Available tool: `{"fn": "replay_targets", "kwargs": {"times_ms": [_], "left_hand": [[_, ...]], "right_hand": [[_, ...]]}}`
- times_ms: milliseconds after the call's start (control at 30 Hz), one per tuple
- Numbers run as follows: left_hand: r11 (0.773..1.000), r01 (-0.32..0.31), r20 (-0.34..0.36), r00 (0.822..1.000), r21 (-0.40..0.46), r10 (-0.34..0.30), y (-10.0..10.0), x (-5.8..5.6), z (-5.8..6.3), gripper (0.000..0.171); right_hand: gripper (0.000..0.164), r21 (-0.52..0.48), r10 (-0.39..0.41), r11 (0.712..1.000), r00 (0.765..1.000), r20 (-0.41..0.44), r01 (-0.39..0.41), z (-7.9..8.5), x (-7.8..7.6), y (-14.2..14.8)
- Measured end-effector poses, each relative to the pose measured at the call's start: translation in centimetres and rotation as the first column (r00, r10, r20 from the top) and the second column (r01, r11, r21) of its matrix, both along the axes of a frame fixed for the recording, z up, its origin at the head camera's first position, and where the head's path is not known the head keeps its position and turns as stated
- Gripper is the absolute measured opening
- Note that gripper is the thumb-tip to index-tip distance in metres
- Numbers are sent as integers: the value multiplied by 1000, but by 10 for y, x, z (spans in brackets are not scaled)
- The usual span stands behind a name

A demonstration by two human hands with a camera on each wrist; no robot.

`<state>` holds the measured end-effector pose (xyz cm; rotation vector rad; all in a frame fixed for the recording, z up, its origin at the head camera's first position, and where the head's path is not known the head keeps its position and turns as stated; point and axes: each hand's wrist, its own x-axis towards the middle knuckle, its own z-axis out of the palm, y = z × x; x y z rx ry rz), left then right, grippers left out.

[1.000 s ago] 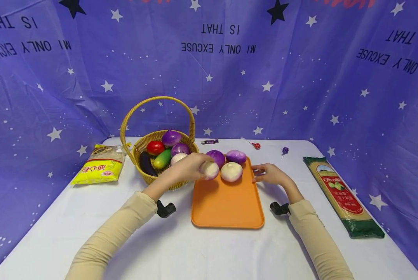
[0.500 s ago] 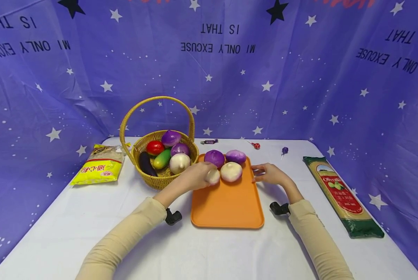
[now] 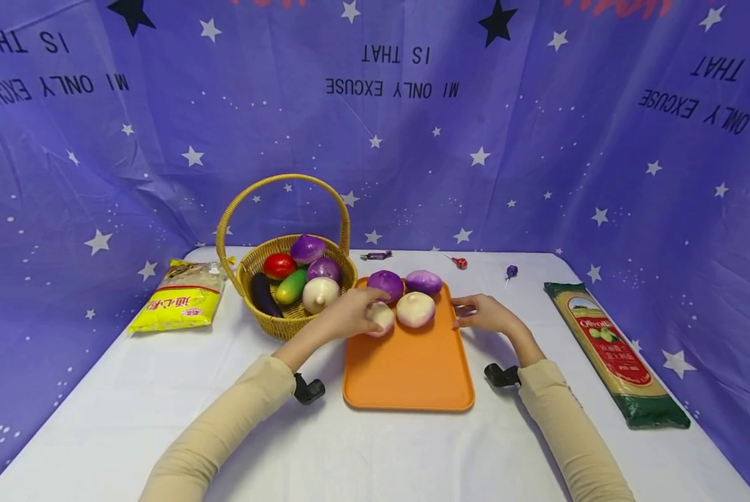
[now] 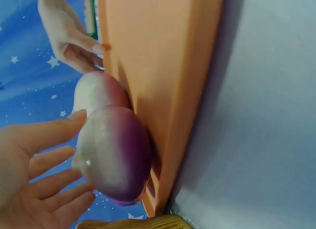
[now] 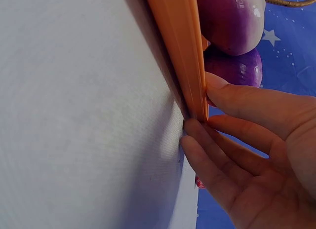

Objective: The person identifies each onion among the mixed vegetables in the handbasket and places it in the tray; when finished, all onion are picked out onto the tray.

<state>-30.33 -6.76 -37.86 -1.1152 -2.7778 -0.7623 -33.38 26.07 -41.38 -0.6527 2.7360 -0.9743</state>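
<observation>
My left hand (image 3: 350, 314) is around a purple-and-white turnip (image 4: 113, 155) at the left side of the orange tray (image 3: 409, 376). In the left wrist view its fingers are spread and nearly straight, with the thumb tip and fingertips right at the pale side of the turnip. Beside it on the tray sits another pale turnip (image 3: 415, 309), and two purple ones, a left (image 3: 385, 284) and a right (image 3: 424, 281), lie behind. My right hand (image 3: 484, 312) holds the tray's right rim, thumb over the edge and fingers along the outer side (image 5: 197, 91).
A wicker basket (image 3: 274, 326) with a tall handle stands left of the tray, holding an eggplant (image 3: 264, 294), a tomato (image 3: 279, 265) and several other vegetables. Pasta bags lie at left (image 3: 183, 296) and right (image 3: 613, 348). Wrapped candies (image 3: 376, 256) lie behind the tray.
My left hand has carried the turnip a little right and nearer to me, down onto the tray beside the other pale one, and its fingers have loosened. My right hand stays put.
</observation>
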Motion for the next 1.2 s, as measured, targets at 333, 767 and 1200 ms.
{"fn": "replay_targets", "kwargs": {"times_ms": [333, 767, 1200], "left_hand": [[976, -112, 81, 992, 188, 98, -34, -5, 36, 58], [960, -278, 159, 950, 35, 269, -102, -33, 39, 59], [970, -243, 169, 955, -32, 245, -102, -35, 23, 55]], "right_hand": [[61, -1, -3, 1000, 1000, -1, 3, -1, 0, 0], [61, -7, 7, 1000, 1000, -8, -7, -1, 0, 1], [60, -1, -8, 1000, 1000, -1, 8, 1, 3, -2]]}}
